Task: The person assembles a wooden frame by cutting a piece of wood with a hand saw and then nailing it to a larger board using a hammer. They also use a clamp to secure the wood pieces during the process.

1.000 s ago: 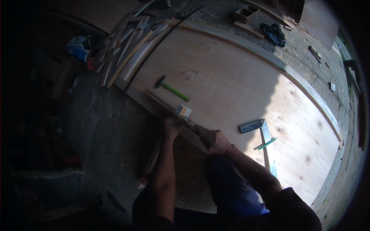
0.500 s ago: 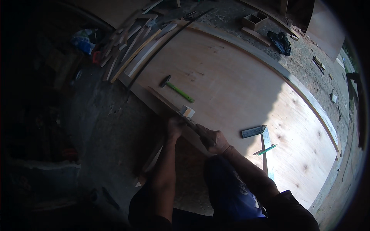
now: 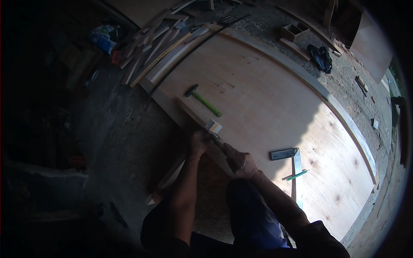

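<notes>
I crouch at the near edge of a large plywood sheet (image 3: 275,107) lying on the ground. My left hand (image 3: 199,142) grips a long wooden strip (image 3: 189,109) that lies along that edge. Just right of it, my right hand (image 3: 243,164) is closed around the handle of a slim dark tool (image 3: 220,144). The tool's tip points up-left toward a small pale wooden block (image 3: 214,126) on the strip. A hammer with a green handle (image 3: 204,101) lies on the sheet just beyond the block. The hands are in shadow, so the kind of tool is unclear.
A metal try square (image 3: 291,158) and a green pencil (image 3: 297,175) lie on the sheet right of my right hand. Several wooden offcuts (image 3: 157,47) are piled at the far left corner. A small wooden box (image 3: 295,31) and a dark cloth (image 3: 321,57) lie beyond the sheet.
Both hands stay at the same spot on the strip with the tool. Only the view has shifted slightly.
</notes>
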Available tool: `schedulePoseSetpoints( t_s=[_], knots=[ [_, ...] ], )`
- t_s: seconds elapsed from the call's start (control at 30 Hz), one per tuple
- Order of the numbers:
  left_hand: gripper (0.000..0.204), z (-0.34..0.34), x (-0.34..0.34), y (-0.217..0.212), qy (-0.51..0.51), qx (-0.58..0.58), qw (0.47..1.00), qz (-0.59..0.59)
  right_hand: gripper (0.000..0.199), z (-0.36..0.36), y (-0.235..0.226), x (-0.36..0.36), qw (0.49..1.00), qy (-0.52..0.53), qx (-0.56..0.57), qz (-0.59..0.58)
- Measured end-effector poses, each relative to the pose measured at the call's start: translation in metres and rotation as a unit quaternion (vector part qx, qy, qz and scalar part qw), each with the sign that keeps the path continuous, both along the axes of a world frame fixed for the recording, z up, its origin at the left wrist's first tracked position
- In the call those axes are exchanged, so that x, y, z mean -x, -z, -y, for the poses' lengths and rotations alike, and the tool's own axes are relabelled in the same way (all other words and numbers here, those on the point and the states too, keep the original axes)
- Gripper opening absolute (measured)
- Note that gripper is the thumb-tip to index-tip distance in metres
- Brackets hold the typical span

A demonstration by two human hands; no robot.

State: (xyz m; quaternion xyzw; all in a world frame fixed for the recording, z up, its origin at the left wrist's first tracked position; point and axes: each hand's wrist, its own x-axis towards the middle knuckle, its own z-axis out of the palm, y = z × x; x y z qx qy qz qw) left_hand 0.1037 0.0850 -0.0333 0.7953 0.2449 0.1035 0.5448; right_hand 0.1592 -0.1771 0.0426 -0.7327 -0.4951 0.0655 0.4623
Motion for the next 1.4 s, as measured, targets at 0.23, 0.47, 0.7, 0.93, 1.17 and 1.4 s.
schedulePoseSetpoints(
  t_s=[0.23,0.47,0.7,0.93,1.17,1.4],
  knots=[
    [0.034,0.008,-0.005,-0.009,-0.048,-0.087,0.983,-0.152,0.058,0.19,-0.075,0.064,0.99,0.0,0.137,0.037],
    [0.029,-0.024,0.017,0.028,-0.004,-0.087,0.995,0.041,0.057,-0.027,-0.001,0.005,0.996,-0.025,-0.013,-0.084],
    [0.039,0.019,-0.008,-0.034,-0.039,-0.066,0.991,-0.108,0.059,0.187,-0.059,0.053,0.989,0.007,0.124,0.078],
    [0.037,0.008,0.001,0.007,-0.043,-0.19,0.979,-0.061,0.058,0.046,0.001,0.01,0.996,0.008,0.04,-0.074],
    [0.039,0.008,-0.008,-0.03,-0.025,-0.075,0.986,-0.147,0.058,0.123,-0.015,0.032,0.995,0.015,0.097,0.024],
    [0.042,0.037,-0.017,-0.024,-0.045,-0.14,0.979,-0.141,0.057,0.135,-0.014,0.033,0.993,0.032,0.107,0.036]
  ],
)
